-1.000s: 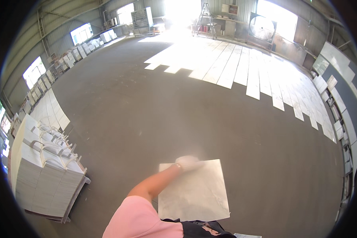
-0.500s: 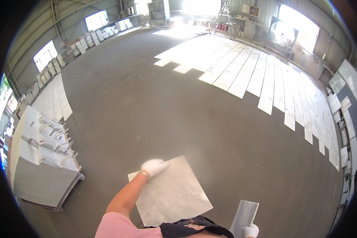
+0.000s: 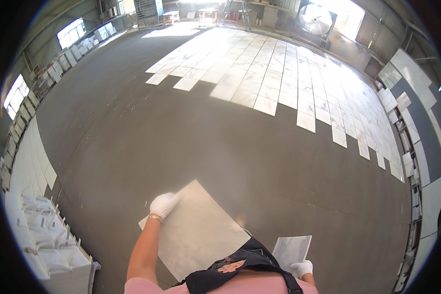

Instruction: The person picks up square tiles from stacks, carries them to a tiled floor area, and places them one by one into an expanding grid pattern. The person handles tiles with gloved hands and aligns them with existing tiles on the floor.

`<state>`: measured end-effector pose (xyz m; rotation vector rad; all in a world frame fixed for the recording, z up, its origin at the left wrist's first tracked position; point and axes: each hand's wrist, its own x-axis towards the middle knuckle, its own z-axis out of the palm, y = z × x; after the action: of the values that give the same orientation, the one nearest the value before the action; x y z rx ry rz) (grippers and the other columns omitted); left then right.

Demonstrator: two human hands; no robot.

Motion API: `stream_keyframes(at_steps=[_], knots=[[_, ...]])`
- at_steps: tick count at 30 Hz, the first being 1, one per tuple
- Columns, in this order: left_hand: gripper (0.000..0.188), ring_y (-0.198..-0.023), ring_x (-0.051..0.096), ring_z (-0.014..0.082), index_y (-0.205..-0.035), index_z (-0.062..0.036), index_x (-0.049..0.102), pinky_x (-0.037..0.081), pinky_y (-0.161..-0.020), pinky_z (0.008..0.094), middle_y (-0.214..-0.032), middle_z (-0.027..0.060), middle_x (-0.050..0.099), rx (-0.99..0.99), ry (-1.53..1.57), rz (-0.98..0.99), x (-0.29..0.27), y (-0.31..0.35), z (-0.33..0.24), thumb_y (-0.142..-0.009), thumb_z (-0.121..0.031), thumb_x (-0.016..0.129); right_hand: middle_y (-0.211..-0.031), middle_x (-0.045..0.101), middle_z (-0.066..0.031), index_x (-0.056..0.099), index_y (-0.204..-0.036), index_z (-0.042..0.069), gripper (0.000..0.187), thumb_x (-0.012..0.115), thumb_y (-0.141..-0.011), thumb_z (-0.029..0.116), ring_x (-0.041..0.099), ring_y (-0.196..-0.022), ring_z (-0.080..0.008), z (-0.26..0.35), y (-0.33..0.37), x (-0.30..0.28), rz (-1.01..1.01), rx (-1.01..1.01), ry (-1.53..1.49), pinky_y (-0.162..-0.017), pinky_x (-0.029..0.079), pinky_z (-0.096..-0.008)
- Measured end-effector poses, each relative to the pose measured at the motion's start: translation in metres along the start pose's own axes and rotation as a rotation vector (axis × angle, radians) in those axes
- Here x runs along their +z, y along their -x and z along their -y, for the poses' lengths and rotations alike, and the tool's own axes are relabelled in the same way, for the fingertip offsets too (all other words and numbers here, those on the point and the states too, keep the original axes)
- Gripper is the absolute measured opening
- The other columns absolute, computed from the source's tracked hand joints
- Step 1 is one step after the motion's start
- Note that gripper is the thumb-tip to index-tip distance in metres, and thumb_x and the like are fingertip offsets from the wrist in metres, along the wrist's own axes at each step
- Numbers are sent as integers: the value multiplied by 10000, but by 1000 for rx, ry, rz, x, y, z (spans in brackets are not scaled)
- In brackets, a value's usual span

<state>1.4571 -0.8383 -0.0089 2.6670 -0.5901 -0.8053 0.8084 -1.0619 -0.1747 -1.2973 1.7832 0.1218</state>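
**Two stone slabs, one per gloved hand, above a grey floor**

Item 1: large pale slab (image 3: 201, 230), near-square, no evident long axis; set diamond-wise, one corner pointing away from the body. Location: above the near edge of the floor (image 3: 220, 142), in front of the dark apron (image 3: 220, 267). From the left hand (image 3: 163, 204) it lies to the right and bodyward. That hand, white-gloved, grasps the slab's far left edge, between its left and far corners, and is much the nearer of the two.

Item 2: grey-veined slab (image 3: 291, 250), smaller, right of the apron; its lower end is hidden, so the long axis cannot be told. The right hand (image 3: 303, 268), gloved, grasps its right edge low down.

Item 3: laid marble tiles (image 3: 267, 93), spread from the floor's far edge towards its right edge; stepped near border; ahead of both hands, well apart.

Item 4: stack of white slabs (image 3: 39, 235), near left corner of the floor, pale strips among them; left of the left hand.

Containers: none certain; red objects (image 3: 236, 16) at the floor's far edge are too small to identify.
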Motion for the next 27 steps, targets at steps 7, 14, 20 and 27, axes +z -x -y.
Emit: stream_keyframes(at_steps=[7,14,20,27], knots=[[607,-851,634,351,-960,-39,722,479,-798,418,-916,161,723,-166,244,-211,-62,-138,39,-935,-612,524,-1122,743,-206,798,-1029,69,385,775,-752,335,705,-1083,-392,183,-102,66,60,-87,841,-902,572,-447],[566,-707,489,167,-872,30,685,445,-697,359,-739,88,628,-235,491,-317,-122,-223,62,-991,-515,589,-1122,734,-209,789,-1085,98,361,617,-830,286,706,-1069,-396,432,-179,124,115,-297,947,-912,575,-460],[558,-711,480,143,-864,34,673,444,-693,352,-735,72,616,-228,459,-361,-182,-337,96,-1010,-496,577,-1022,755,-173,762,-1141,158,490,743,-706,383,711,-1001,-378,648,-185,184,-2,-464,660,-887,561,-439],[581,-710,442,150,-835,49,639,426,-683,354,-734,50,589,-113,485,-370,-310,-496,148,-1026,-495,562,-981,777,-133,777,-1095,104,459,793,-709,351,739,-911,-305,804,-156,274,-48,-437,382,-831,568,-389]])
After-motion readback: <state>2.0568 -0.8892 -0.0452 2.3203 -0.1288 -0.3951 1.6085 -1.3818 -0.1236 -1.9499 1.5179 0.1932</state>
